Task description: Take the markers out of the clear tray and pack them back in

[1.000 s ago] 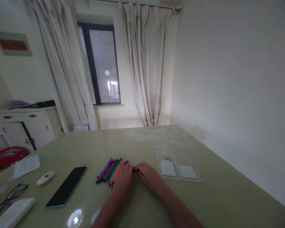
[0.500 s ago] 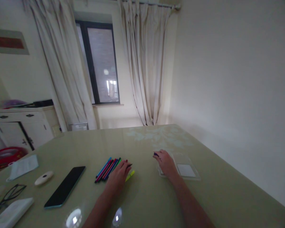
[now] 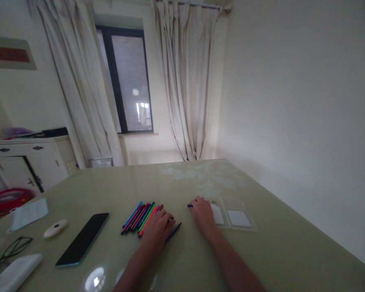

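Observation:
My left hand [image 3: 158, 229] rests over the right end of a row of colored markers [image 3: 137, 217], its fingers bent loosely across them. From under its thumb side a dark marker [image 3: 174, 232] sticks out at a slant on the table. My right hand [image 3: 202, 213] is closed on a dark purple marker [image 3: 190, 205], whose end pokes out left of the fingers. Right beside that hand lies a clear plastic case [image 3: 252, 225] with white inserts, open flat; my hand and wrist cover part of its left side.
To the left on the glossy green table [image 3: 115, 186] lie a black phone [image 3: 83, 239], a white oval object [image 3: 55, 228], a face mask [image 3: 30, 213], glasses [image 3: 10, 251] and a white box-like object [image 3: 16, 273]. A wall [image 3: 307, 142] runs along the right side.
My right hand has moved left and down, away from the case, with the purple marker. My left hand has shifted slightly right and nearer; the dark marker shows lower and the yellow one is hidden.

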`<state>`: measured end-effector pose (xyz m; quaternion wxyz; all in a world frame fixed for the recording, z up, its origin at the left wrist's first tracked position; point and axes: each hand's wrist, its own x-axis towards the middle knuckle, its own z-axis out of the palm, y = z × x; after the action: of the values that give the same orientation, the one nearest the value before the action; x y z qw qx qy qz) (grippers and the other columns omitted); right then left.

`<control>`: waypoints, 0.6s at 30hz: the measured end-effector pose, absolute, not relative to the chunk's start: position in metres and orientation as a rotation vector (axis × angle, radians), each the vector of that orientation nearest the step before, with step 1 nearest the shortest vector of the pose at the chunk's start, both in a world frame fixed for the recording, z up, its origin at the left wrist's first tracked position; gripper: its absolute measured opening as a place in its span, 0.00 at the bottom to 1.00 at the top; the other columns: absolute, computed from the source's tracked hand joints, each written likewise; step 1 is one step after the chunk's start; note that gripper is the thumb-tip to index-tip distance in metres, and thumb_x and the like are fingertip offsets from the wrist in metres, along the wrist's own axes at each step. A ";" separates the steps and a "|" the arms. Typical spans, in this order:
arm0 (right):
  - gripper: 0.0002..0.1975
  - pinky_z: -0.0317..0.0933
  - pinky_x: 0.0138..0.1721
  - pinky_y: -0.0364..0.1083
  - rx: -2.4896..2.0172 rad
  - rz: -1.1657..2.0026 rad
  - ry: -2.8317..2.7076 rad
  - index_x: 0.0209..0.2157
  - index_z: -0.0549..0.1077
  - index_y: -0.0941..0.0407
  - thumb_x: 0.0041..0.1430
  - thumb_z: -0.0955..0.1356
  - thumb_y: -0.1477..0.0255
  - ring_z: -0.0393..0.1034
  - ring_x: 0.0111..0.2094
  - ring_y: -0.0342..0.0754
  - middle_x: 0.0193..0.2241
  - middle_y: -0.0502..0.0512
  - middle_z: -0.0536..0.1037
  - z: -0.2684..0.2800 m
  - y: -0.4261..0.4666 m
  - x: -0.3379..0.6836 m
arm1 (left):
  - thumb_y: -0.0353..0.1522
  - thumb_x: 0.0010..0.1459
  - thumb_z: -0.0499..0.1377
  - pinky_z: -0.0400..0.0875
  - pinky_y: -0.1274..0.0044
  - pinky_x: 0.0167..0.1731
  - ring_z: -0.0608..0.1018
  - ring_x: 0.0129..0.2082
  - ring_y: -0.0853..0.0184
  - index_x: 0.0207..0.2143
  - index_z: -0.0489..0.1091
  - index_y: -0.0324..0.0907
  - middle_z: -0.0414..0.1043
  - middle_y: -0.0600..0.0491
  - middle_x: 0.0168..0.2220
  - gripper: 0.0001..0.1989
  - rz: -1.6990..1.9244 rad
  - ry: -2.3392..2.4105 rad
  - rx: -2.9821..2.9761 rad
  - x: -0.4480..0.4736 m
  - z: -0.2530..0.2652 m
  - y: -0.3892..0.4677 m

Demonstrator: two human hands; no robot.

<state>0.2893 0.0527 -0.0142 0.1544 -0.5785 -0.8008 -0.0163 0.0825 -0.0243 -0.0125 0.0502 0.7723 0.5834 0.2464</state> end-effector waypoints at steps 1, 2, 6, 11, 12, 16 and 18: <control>0.10 0.57 0.49 0.51 -1.664 -0.047 -2.290 0.43 0.80 0.55 0.67 0.66 0.73 0.70 0.50 0.56 0.45 0.60 0.79 -0.015 0.053 0.289 | 0.33 0.67 0.56 0.68 0.68 0.53 0.77 0.49 0.58 0.39 0.75 0.43 0.77 0.48 0.43 0.08 0.758 1.840 2.332 0.079 -0.012 -0.023; 0.11 0.57 0.49 0.51 -1.671 -0.044 -2.287 0.43 0.80 0.55 0.68 0.65 0.73 0.70 0.50 0.56 0.45 0.60 0.79 -0.016 0.052 0.289 | 0.32 0.66 0.57 0.68 0.67 0.52 0.77 0.50 0.57 0.37 0.74 0.43 0.77 0.48 0.43 0.07 0.746 1.901 2.315 0.076 -0.013 -0.022; 0.12 0.58 0.49 0.50 -1.715 -0.020 -2.279 0.44 0.80 0.55 0.68 0.64 0.75 0.71 0.50 0.56 0.45 0.61 0.79 -0.014 0.051 0.286 | 0.33 0.62 0.60 0.69 0.68 0.47 0.77 0.49 0.56 0.35 0.74 0.43 0.77 0.47 0.43 0.04 0.623 2.015 2.277 0.067 -0.014 -0.022; 0.13 0.59 0.52 0.49 -1.527 0.115 -2.235 0.48 0.79 0.54 0.67 0.65 0.76 0.70 0.52 0.54 0.48 0.59 0.78 -0.005 0.043 0.281 | 0.35 0.66 0.57 0.69 0.68 0.45 0.79 0.45 0.56 0.35 0.72 0.43 0.78 0.47 0.40 0.08 0.617 1.962 2.290 0.072 -0.013 -0.022; 0.13 0.59 0.53 0.48 -1.404 0.165 -2.261 0.50 0.78 0.53 0.68 0.65 0.75 0.69 0.52 0.53 0.49 0.58 0.78 -0.004 0.041 0.279 | 0.35 0.67 0.56 0.70 0.68 0.46 0.79 0.46 0.57 0.36 0.72 0.43 0.78 0.47 0.40 0.08 0.659 1.942 2.283 0.075 -0.013 -0.022; 0.14 0.60 0.53 0.44 -0.979 0.258 -2.435 0.53 0.77 0.51 0.71 0.64 0.71 0.71 0.50 0.48 0.46 0.54 0.80 -0.004 0.031 0.268 | 0.32 0.69 0.51 0.71 0.70 0.48 0.77 0.53 0.58 0.42 0.72 0.45 0.79 0.48 0.46 0.10 0.806 1.853 2.233 0.082 -0.016 -0.021; 0.13 0.60 0.51 0.44 -0.948 0.222 -2.480 0.51 0.78 0.52 0.72 0.63 0.69 0.72 0.48 0.48 0.44 0.55 0.81 -0.004 0.029 0.263 | 0.32 0.70 0.50 0.70 0.70 0.50 0.76 0.55 0.60 0.44 0.72 0.46 0.79 0.49 0.49 0.11 0.833 1.812 2.248 0.083 -0.017 -0.023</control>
<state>0.2635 0.0290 -0.0043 0.2364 -0.3457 -0.9044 0.0811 0.0828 -0.0225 -0.0171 0.0684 0.7464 0.6015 0.2765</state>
